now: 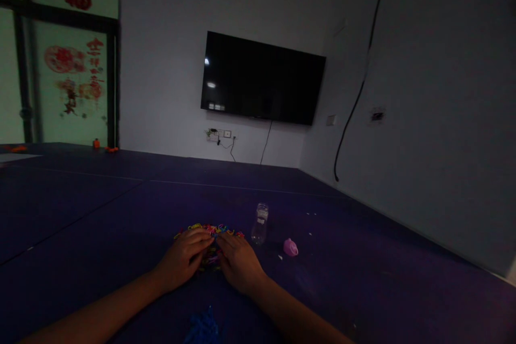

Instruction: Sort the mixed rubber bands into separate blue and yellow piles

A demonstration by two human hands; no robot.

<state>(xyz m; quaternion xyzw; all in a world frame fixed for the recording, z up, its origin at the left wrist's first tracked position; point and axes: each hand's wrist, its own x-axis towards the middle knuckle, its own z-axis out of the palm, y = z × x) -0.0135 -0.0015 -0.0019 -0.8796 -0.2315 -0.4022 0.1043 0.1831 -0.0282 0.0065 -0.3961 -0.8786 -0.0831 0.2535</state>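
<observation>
A pile of small multicoloured loop-shaped pieces (209,230) lies on the purple table surface. My left hand (187,251) rests over its left side, fingers stretched out and pointing inward. From the right, my right hand (239,259) lies over the pile in the same way, its fingertips close to those of the left. Both hands look open, and the pieces under the palms are hidden. Just beyond the right hand stands a clear plastic bottle (260,224) without a lid. To its right lies a pink cap (290,247).
Near the front edge of the view is a blue clump (202,328), too dark to make out. Small white scraps (280,257) are scattered at the right. Orange objects (96,143) sit at the far left. A wall-mounted television (264,78) hangs beyond the table.
</observation>
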